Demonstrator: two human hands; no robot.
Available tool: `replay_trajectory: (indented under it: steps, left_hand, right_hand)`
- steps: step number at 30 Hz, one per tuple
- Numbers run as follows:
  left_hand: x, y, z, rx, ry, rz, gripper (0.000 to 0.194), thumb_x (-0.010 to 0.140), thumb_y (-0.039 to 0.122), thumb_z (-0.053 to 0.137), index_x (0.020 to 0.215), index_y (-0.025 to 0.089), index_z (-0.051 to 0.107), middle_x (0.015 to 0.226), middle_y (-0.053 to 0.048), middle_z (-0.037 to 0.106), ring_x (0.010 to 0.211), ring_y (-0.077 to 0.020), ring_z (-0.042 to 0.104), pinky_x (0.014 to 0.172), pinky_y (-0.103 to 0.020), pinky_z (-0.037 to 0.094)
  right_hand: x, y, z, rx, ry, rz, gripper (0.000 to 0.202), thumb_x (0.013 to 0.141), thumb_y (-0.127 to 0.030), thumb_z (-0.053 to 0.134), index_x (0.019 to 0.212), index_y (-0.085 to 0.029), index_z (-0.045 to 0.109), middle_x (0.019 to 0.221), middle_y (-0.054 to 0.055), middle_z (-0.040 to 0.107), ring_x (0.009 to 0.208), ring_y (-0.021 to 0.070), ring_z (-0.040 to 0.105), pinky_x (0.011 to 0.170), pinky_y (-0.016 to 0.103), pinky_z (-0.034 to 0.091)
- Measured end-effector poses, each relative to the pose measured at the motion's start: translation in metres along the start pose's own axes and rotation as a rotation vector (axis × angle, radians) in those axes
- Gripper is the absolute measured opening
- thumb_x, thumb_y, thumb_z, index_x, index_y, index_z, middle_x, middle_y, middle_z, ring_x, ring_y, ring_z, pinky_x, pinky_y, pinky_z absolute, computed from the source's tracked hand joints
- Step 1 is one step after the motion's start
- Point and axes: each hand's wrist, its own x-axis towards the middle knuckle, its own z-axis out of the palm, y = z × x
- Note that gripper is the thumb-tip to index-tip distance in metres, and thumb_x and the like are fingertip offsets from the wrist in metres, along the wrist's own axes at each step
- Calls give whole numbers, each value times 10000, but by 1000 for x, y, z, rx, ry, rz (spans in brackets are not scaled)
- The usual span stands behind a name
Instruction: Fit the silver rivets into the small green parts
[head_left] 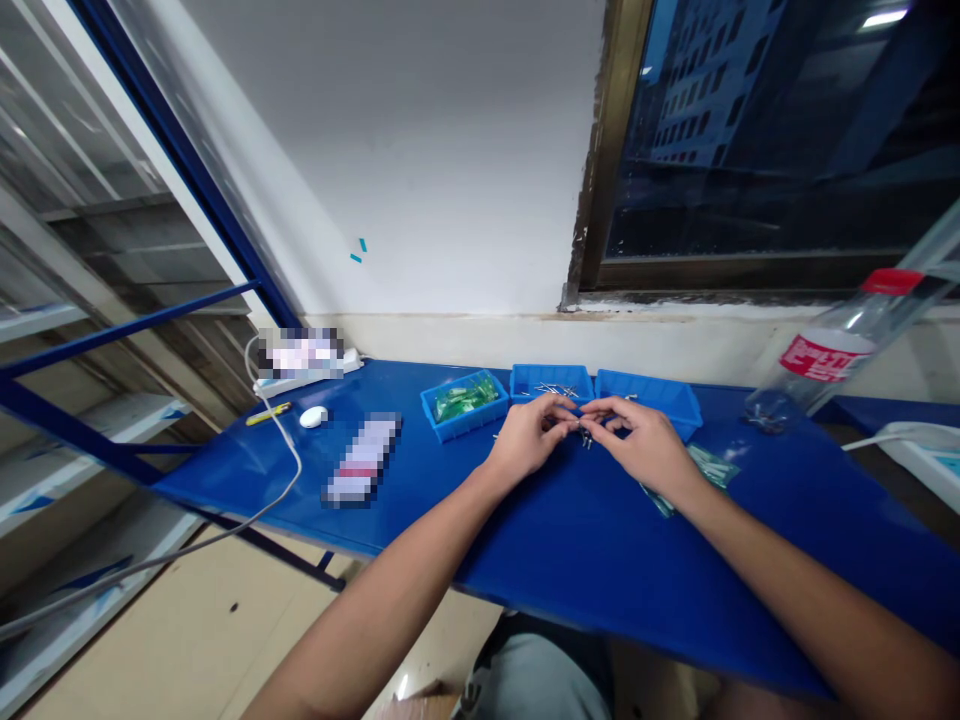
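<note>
My left hand [531, 432] and my right hand [637, 440] meet above the blue table, thumbs and fingertips pinched together. Between them is a small dark metal piece [586, 435], too small to make out its exact kind. Just behind my hands stands a blue tray [551, 374] with thin metal pins lying in it. To its right another blue tray [652, 390] is partly covered by my right hand. On the left a third blue tray [465, 425] holds green plastic packets [461, 398]. Clear greenish packets [712, 466] lie beside and partly under my right forearm.
A clear plastic bottle [825, 355] with a red cap stands at the right. To the left are a pixelated flat item [365, 458], a white mouse-like object [313, 416], a yellow cutter [268, 413], a power strip [311, 376] and its trailing cable [294, 450]. A wall closes the back.
</note>
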Motion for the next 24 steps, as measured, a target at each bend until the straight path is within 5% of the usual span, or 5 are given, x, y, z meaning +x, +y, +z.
replay_trajectory:
  steps: [10,18,24]
  left_hand:
    - [0,0,1,-22,-16,-6,347,934,139,672,1278,170,637,1060,-82,809,970,-193,772,860,-288,586]
    - [-4,12,-1,-19,-64,-75,461,1008,460,628,1376,182,647,931,-82,815,806,-212,777,778,-309,603]
    - [-2,7,1,-72,-34,-55,331,957,402,710,1186,168,758,1128,-114,811,1042,-262,782,932,-358,615]
  right_hand:
    - [0,-7,-3,-106,-76,-135,272,912,-229,600,1163,-225,706,899,35,720,730,184,629,698,330,546]
    - [-1,-11,-4,-81,39,-75,158,916,-236,604,1030,-227,714,883,39,705,692,173,638,621,297,532]
    - [-1,-9,-2,-87,25,-102,139,929,-279,622,973,-240,748,916,45,758,690,182,665,667,326,561]
